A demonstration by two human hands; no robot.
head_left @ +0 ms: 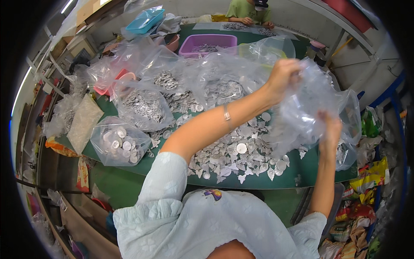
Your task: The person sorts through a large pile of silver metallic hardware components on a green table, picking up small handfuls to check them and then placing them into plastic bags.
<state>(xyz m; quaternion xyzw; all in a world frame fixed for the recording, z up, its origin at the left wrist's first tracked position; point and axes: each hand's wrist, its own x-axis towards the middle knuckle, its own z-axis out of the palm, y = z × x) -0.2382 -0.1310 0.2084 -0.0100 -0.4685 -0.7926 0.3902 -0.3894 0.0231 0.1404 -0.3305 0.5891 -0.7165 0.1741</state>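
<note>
Both hands are raised over a green table (129, 166): the left hand (283, 76) is closed on the upper edge of a clear plastic bag (304, 116), and the right hand (330, 128), just below and to its right, grips the same bag lower down. Beneath the hands lies a heap of flat silver metal pieces (241, 151), with filled clear bags (118, 142) far out to the left. Beyond them stands a purple bin (207, 41), where another person (248, 11) sits at the far end; snack wrappers (366, 190) crowd the floor below the right hand.

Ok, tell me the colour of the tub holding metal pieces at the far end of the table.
Purple: the tub shows best in the head view, behind the clear bags.
</note>
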